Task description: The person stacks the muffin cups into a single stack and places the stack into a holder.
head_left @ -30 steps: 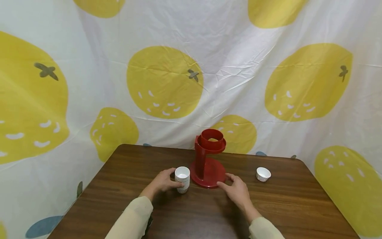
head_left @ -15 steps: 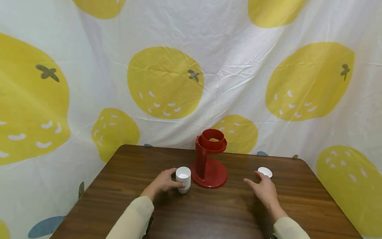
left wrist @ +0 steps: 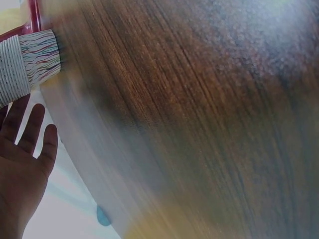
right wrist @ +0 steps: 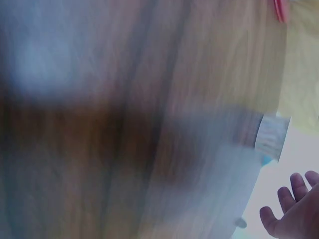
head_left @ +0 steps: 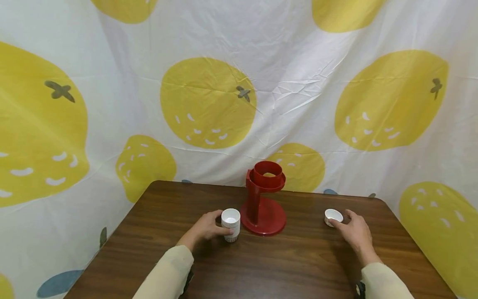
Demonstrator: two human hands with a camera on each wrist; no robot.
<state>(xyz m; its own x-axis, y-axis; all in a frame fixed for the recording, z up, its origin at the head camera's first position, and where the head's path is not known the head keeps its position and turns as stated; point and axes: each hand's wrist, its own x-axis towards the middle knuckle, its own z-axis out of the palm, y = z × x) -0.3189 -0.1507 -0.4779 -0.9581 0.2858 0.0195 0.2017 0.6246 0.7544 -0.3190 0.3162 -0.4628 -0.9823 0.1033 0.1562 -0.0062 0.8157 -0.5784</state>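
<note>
A stack of small white paper cups [head_left: 230, 222] stands on the table left of centre. My left hand [head_left: 206, 226] holds it, thumb across the front and a finger behind. The left wrist view shows coloured wavy lines on the stacked cups [left wrist: 42, 59], with the other fingers of the left hand [left wrist: 25, 164] spread loosely beside them. Farther right sits a single low white paper cup [head_left: 333, 216]. My right hand [head_left: 356, 236] is around its right side, thumb right at the near rim. In the right wrist view the fingers of this right hand [right wrist: 299, 211] are loosely bent, apart from the cup [right wrist: 272, 137].
A red stand [head_left: 263, 211] with a round base, a post and a ring-shaped holder on top stands just right of the stack. The brown wooden table [head_left: 284, 265] ends at the back against a lemon-print cloth [head_left: 291, 83].
My right hand has moved right from the red stand's base to the single cup. The left hand has stayed at the stack.
</note>
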